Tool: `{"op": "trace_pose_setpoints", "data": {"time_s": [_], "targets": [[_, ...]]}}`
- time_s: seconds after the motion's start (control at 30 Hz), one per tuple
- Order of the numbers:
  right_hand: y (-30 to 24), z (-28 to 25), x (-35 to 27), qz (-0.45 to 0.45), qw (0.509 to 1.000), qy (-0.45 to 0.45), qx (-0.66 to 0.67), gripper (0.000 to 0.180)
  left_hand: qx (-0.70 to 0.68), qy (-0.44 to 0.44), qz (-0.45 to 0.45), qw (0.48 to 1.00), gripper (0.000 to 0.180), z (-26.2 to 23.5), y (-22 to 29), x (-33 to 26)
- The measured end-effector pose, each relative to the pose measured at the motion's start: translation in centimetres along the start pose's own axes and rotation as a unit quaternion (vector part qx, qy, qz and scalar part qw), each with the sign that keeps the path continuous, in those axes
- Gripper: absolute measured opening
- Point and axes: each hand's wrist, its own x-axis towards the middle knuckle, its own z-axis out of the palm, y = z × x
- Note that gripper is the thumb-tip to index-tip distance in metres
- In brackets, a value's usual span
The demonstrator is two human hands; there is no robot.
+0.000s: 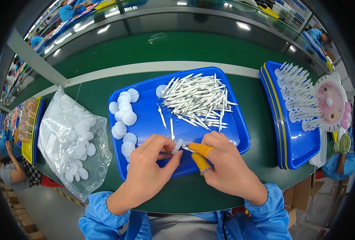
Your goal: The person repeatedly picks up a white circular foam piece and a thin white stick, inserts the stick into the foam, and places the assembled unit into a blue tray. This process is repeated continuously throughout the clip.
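Between the thumb and fingers of my left hand [145, 168] a small white disc [177, 146] is pinched on edge. My right hand [229, 166], with yellow finger cots on thumb and forefinger, grips a thin white stick [187, 148] whose end meets the disc. Both hands are over the near edge of a blue tray [147, 116]. Inside it lies a heap of white sticks [201, 98], and two more lie apart from the heap. Loose white discs [125, 117] are gathered along the tray's left side; my left hand hides some.
To the left, a clear plastic bag [71, 138] holds many white discs. Stacked blue and yellow trays [301, 148] at the right carry discs with upright sticks [297, 94]. A pink and white fan [330, 102] stands beside them. Beyond the table runs a green conveyor belt [153, 48].
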Motion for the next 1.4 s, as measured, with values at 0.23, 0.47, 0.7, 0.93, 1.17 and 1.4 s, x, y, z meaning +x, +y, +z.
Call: {"op": "trace_pose_setpoints", "data": {"time_s": [0.23,0.47,0.7,0.93,1.17,1.4], "targets": [[-0.5,2.0,-0.3,-0.018,0.996,0.076,0.038,0.028,0.020,0.027,0.064,0.997,0.017,0.4,-0.1,-0.1],[-0.8,3.0,-0.6,-0.031,0.986,0.159,0.046,0.039,0.038,0.028,0.086,0.995,0.020,0.6,-0.1,-0.9],[-0.9,2.5,1.7,0.012,0.994,0.077,0.075,0.024,0.106,0.060,0.037,0.992,0.012,-1.1,-0.4,-0.1],[2.1,3.2,4.9,-0.128,0.977,0.066,-0.156,0.011,0.099,0.179,0.016,0.979,0.014,-3.4,-1.5,1.8],[0.9,1.6,2.2,-0.086,0.991,0.036,-0.098,0.016,-0.008,0.139,-0.052,0.989,0.013,-3.5,-1.1,1.6],[-0.8,-0.6,-0.2,0.012,0.992,0.079,0.098,0.040,-0.036,0.026,0.007,0.999,0.013,-1.4,-0.1,0.5]]}}
